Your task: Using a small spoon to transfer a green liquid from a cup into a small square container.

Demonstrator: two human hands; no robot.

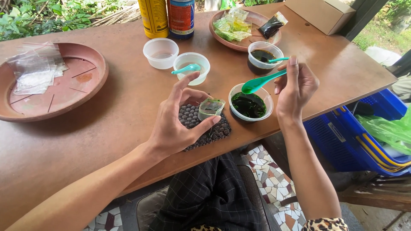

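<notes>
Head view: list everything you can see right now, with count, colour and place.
small bag: 1, clear, held over the dark mat
green spoon: 1, above the cup of dark green stuff
plastic cups: 4, clear; one empty, one with a teal spoon, one with dark liquid
cans: 2, yellow and blue-red, far edge
clay dishes: 2, brown; left one holds clear bags, far one holds filled packets
cardboard box: 1, far right
crate: 1, blue, right of the table
left hand: pinches the small bag
right hand: holds the green spoon
</notes>
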